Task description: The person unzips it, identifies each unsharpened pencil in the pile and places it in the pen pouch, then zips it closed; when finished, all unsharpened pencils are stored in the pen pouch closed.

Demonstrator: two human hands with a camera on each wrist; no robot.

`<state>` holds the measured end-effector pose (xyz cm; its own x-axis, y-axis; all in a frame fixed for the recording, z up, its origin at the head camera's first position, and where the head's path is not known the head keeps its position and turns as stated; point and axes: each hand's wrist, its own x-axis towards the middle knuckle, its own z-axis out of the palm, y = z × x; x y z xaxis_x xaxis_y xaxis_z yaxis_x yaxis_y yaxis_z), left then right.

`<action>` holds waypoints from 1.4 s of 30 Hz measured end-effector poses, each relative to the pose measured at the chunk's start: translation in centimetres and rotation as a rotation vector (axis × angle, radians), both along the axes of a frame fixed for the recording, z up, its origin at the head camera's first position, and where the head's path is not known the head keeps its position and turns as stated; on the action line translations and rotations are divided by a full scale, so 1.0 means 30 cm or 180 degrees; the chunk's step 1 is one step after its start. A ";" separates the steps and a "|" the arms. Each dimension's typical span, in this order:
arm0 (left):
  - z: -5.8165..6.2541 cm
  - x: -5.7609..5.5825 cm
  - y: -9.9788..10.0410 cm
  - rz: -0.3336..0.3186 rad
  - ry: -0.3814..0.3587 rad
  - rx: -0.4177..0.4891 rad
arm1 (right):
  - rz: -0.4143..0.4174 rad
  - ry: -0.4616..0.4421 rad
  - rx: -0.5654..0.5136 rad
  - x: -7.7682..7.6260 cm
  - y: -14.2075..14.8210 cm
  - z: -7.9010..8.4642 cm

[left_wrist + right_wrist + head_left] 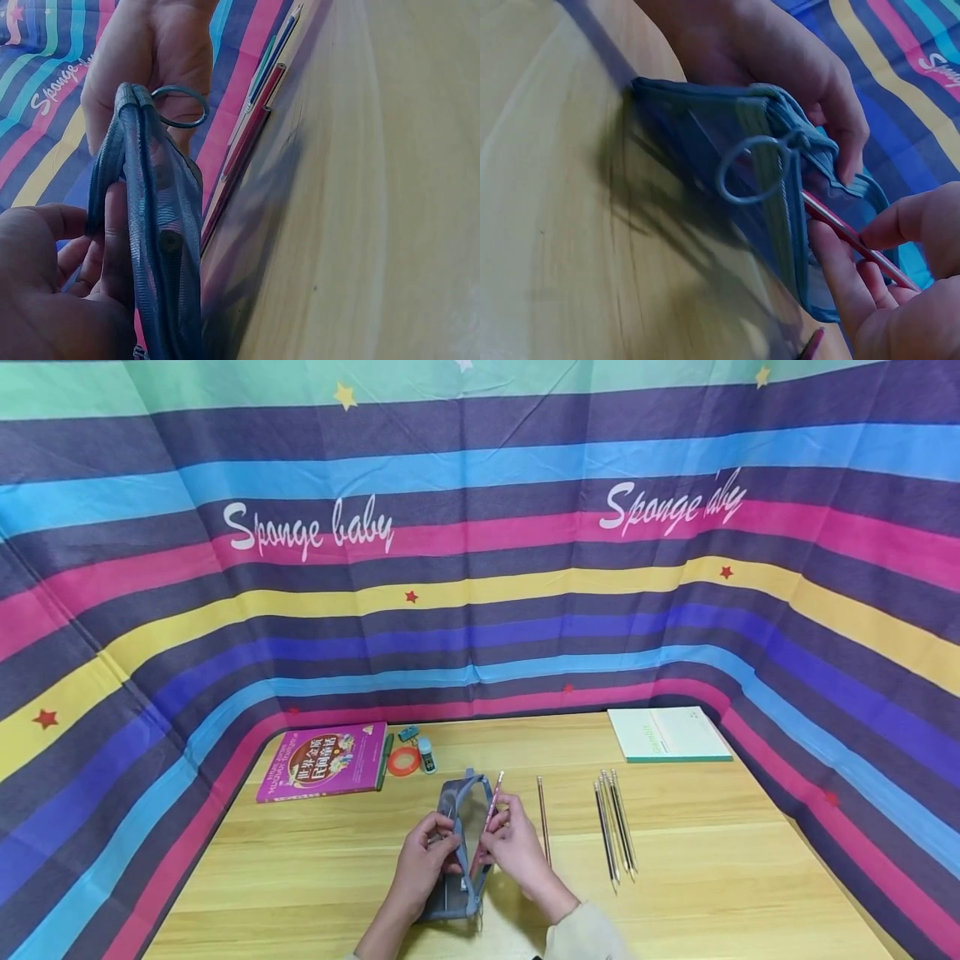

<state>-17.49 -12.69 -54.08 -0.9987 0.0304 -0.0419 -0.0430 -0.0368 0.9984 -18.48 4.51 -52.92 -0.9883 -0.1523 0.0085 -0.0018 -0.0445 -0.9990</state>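
Note:
My left hand grips the near-left edge of the opening of a grey-blue see-through pencil case. Between the thumb and fingers of my right hand is a pink-red pencil, slanting through the case's open mouth with its lower part inside. In the right wrist view, a ring hangs from the zipper end of the case. A reddish-brown pencil lies on the table just right of my right hand. Farther right, several dark and silvery pencils lie side by side.
A purple book lies at the back left, a dark green pen-like stick along its edge. Beside it are an orange ring, a small bottle and a small blue object. A pale green notebook lies back right. Striped cloth surrounds the table.

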 end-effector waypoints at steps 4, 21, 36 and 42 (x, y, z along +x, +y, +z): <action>0.003 -0.002 0.000 0.0027 0.0009 -0.0006 | 0.0125 -0.0010 -0.0065 0.007 -0.016 -0.005; 0.008 -0.006 0.004 0.0034 0.0058 -0.0033 | 0.0377 -0.0121 0.0148 0.006 -0.023 -0.005; 0.000 -0.008 -0.004 -0.0010 0.0042 -0.0037 | 0.0482 -0.0144 0.0317 -0.001 -0.032 0.000; 0.002 -0.004 -0.007 0.0004 0.0072 -0.0029 | 0.0477 -0.0191 0.0324 -0.004 -0.026 0.006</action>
